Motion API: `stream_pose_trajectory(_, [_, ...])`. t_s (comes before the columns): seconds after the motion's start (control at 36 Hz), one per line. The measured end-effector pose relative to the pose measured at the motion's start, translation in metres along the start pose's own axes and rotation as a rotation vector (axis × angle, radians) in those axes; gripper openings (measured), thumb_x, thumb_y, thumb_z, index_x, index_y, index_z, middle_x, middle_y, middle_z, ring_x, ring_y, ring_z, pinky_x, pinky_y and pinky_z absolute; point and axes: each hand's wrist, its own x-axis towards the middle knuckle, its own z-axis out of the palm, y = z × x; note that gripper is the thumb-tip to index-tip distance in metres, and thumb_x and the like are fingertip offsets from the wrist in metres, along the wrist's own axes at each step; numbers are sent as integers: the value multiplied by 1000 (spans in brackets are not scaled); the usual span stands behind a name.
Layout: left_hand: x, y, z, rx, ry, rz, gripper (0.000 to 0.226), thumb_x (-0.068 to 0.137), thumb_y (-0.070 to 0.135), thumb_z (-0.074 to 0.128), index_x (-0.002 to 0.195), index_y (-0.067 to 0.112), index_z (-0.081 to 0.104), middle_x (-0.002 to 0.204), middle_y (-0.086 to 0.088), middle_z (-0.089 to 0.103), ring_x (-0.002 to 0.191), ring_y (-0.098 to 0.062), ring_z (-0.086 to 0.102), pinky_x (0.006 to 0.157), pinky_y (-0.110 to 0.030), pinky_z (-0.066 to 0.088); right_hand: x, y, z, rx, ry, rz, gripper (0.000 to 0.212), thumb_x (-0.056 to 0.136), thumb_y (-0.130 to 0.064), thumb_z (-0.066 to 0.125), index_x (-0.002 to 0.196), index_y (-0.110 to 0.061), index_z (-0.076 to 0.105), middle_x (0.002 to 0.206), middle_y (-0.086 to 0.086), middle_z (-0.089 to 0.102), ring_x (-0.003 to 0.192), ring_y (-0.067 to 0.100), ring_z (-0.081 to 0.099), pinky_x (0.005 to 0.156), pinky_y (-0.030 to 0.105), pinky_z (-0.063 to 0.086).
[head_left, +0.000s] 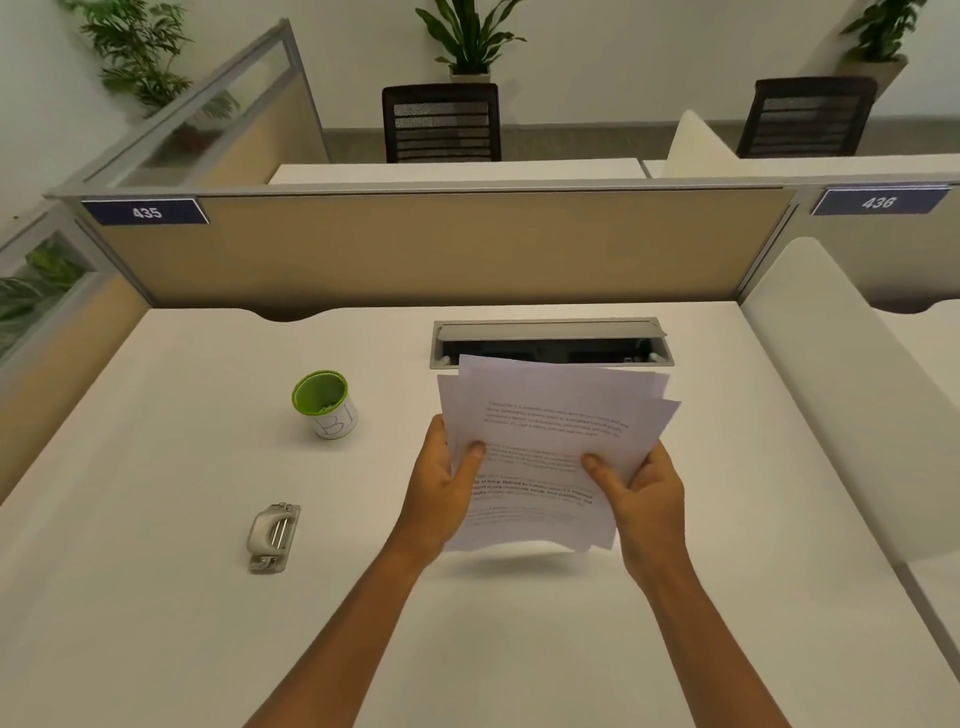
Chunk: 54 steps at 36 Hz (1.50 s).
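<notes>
A loose stack of printed white sheets (550, 415) is held above the white desk (156, 623), its edges fanned and uneven. My left hand (441, 483) grips the stack's left side, thumb on top of the page. My right hand (644, 493) grips the right side the same way, thumb pressed on the text. The fingers under the paper are hidden. A shadow lies on the desk below the sheets.
A green-rimmed cup (324, 402) marked "B1" stands left of the papers. A grey metal hole punch (272, 538) lies nearer on the left. An open cable tray (550, 338) sits behind the papers, then a beige partition (441, 249). A white divider (852, 395) borders the right.
</notes>
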Motion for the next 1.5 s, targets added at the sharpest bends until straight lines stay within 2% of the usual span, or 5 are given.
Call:
stream_pose_trajectory(0.33, [-32, -45, 5, 3, 136, -7, 42, 99, 28, 68, 130, 48, 48, 129, 17, 67, 123, -7, 67, 88, -19, 62, -30, 34, -2, -67, -52, 1, 38, 97, -21, 78, 130, -31, 61, 128, -4, 74, 120, 18, 72, 95, 29, 63])
stream_pose_trajectory(0.75, [-37, -60, 2, 124, 126, -91, 33, 108, 19, 59, 125, 45, 47, 114, 36, 64, 111, 10, 66, 76, -10, 59, -39, 42, 7, -140, -27, 46, 19, 107, -21, 64, 124, -28, 66, 117, -11, 76, 107, 7, 74, 79, 18, 62])
stream_pose_trajectory(1.19, [-48, -90, -65, 220, 245, -396, 44, 101, 15, 67, 140, 28, 51, 119, 3, 70, 108, -21, 72, 86, -37, 63, -53, 92, 28, -413, 25, 382, 5, 102, -17, 69, 105, -14, 71, 103, 0, 79, 88, 17, 77, 68, 27, 59])
stream_pose_trajectory(1.36, [-46, -85, -164, 719, 543, -254, 48, 94, 8, 72, 140, 12, 61, 127, -13, 68, 123, -37, 61, 103, -54, 52, -60, 103, 38, -511, 20, 417, 11, 102, -11, 66, 110, -6, 71, 103, 6, 77, 87, 20, 74, 64, 25, 54])
stream_pose_trajectory(1.5, [-36, -88, -234, 894, 507, -505, 55, 96, 23, 69, 149, 13, 56, 147, -24, 52, 140, -46, 43, 110, -58, 47, -63, 104, 40, -600, 17, 413, 10, 102, -13, 65, 107, -6, 70, 101, 7, 75, 89, 25, 73, 65, 29, 53])
